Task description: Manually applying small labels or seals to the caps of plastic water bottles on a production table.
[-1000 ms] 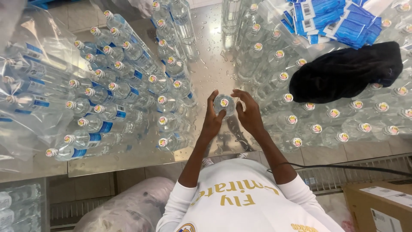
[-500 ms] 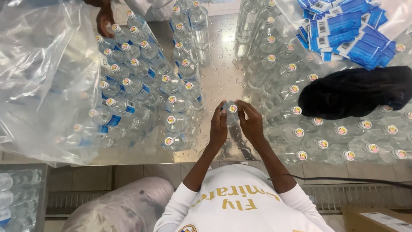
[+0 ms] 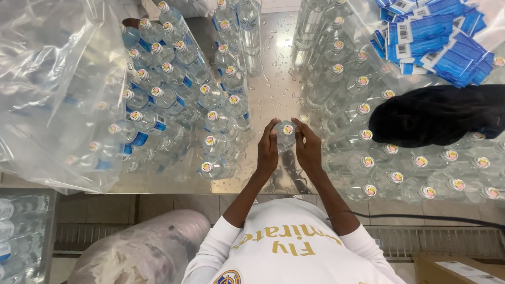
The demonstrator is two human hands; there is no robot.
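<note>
A clear plastic water bottle with a sealed cap stands upright on the wet steel table right in front of me. My left hand grips its left side and my right hand grips its right side, fingers curled round the neck and shoulder. Labelled bottles with blue labels stand in rows to the left of my hands. Bare bottles with no labels stand in rows to the right.
A big clear plastic bag hangs over the left bottles. A stack of blue labels lies at the top right, a black cloth below it. A bagged bundle and a cardboard box sit near the floor.
Both hands have closed tighter round the bottle. The view shifted, so the table sits lower in frame, and the clear plastic bag has come in over the left rows.
</note>
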